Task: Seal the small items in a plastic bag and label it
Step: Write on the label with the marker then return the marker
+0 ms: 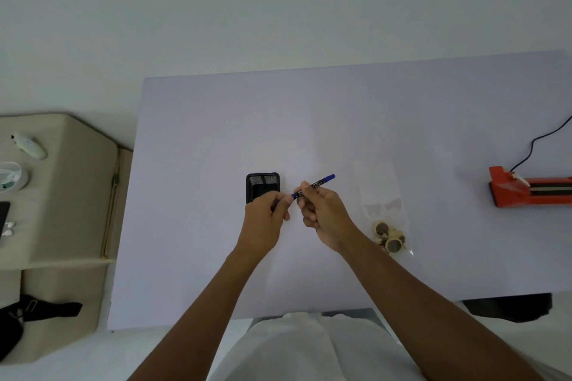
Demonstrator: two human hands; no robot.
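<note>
blue plastic marker pen (323, 181) spans both hands: right hand (323, 215) grips the barrel, left hand (268, 210) pinches one end, likely uncapping to label. clear plastic bag (377, 192) holding small round tan items (388, 237) lies flat at 3 o'clock, within reach for writing.

Fingers of your left hand (266, 215) hide the marker's (320, 181) near end and the holder's (263, 183) front edge, while right of them the barrel print is unreadably small and the sealer (526, 192) is cut off.

bag (376, 192): clear glossy plastic | table (340, 120): smooth matt | holder (262, 185): mesh (perhaps metal)
</note>
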